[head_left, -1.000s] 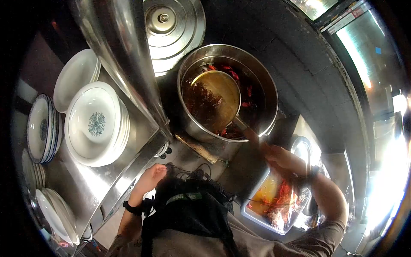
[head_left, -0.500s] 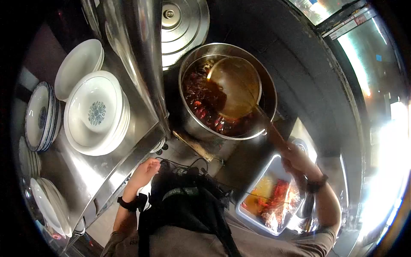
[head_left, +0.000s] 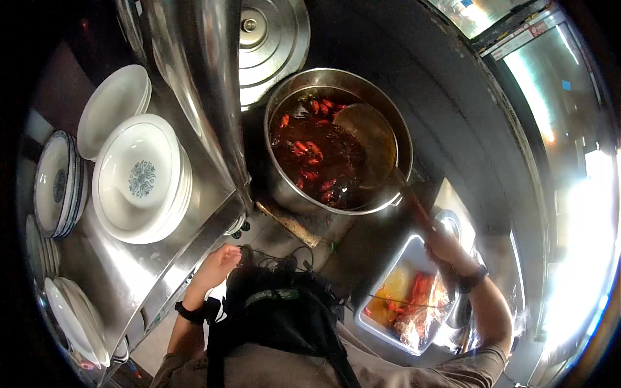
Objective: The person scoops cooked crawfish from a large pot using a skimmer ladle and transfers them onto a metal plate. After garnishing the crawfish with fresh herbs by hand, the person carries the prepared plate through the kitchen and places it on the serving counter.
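Note:
My right hand [head_left: 449, 249] grips the wooden handle [head_left: 417, 204] of a large round skimmer. The skimmer's bowl [head_left: 369, 139] is partly sunk in dark red-brown broth [head_left: 330, 158], at the right side of a deep metal pot [head_left: 284, 181]. Several red crayfish [head_left: 307, 152] float in the liquid left of the skimmer. My left hand [head_left: 218, 265] is raised beside the black bag or apron [head_left: 278, 323] on my front, near the steel counter's edge. It holds nothing, and its fingers are loosely bent.
White bowls [head_left: 136, 187] with a blue motif and other stacked dishes [head_left: 74, 317] stand on the steel counter [head_left: 155, 258] at left. A metal lid [head_left: 275, 45] lies behind the pot. Near my right forearm sits a pale tub [head_left: 381, 330] containing red and yellow food under clear plastic.
The skimmer has gone lower into the broth and slightly right, so less of its bowl shows. More crayfish are visible at the surface. My left hand stays nearly still.

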`<state>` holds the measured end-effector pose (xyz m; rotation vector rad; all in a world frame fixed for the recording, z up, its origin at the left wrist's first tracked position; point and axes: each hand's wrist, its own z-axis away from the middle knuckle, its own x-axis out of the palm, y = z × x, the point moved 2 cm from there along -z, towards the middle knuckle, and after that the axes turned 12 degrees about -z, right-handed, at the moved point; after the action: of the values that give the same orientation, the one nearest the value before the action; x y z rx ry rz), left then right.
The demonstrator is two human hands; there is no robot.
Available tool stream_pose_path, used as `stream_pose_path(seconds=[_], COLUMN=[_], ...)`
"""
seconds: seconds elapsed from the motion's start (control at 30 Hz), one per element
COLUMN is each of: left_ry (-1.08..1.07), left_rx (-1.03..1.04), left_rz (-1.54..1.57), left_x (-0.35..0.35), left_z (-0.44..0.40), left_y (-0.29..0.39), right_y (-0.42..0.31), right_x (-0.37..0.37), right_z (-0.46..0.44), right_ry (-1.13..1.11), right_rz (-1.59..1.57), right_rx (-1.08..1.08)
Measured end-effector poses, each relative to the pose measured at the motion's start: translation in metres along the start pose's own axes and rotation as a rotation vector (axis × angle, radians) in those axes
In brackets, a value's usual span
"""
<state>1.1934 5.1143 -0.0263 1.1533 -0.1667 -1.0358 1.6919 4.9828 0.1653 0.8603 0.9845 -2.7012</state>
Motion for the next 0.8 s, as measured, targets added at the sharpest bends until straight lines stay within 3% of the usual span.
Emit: stream_pose_path(seconds=[0.17,0.23,0.33,0.4,0.47,0.57,0.63,0.73,0.8], left_ry=[0.014,0.017,0.002,0.011,0.013,0.027,0.047,0.038,0.047], left_rx=[0.017,0.023,0.024,0.045,0.015,-0.024,-0.016,-0.06,-0.057], left_rz=[0.104,0.184,0.179,0.174,0.158,0.164,0.192,0.145,0.233], left_x=[-0.002,-0.001,0.0,0.001,0.001,0.006,0.011,0.008,0.014], left_z=[0.001,0.0,0.003,0.003,0.008,0.013,0.017,0.019,0.021], left_y=[-0.016,-0.016,-0.017,-0.022,-0.013,-0.015,-0.025,-0.026,-0.025], right_y=[0.035,0.033,-0.002,-0.026,-0.003,-0.005,-0.016,0.004,-0.036], right_x=[-0.038,-0.044,-0.025,-0.01,-0.016,-0.018,-0.03,-0.052,-0.049], right_z=[-0.018,-0.034,-0.046,-0.053,-0.084,-0.082,-0.06,-0.06,-0.02], right_ry=[0.169,0.18,0.254,0.263,0.229,0.095,-0.027,-0.157,-0.212], right_rz=[0.39,0.329,0.246,0.302,0.261,0.669,0.789,0.242,0.155], right_rx=[-0.397,-0.163,-0.077,-0.134,-0.16,-0.458,-0.364,-0.09,0.072])
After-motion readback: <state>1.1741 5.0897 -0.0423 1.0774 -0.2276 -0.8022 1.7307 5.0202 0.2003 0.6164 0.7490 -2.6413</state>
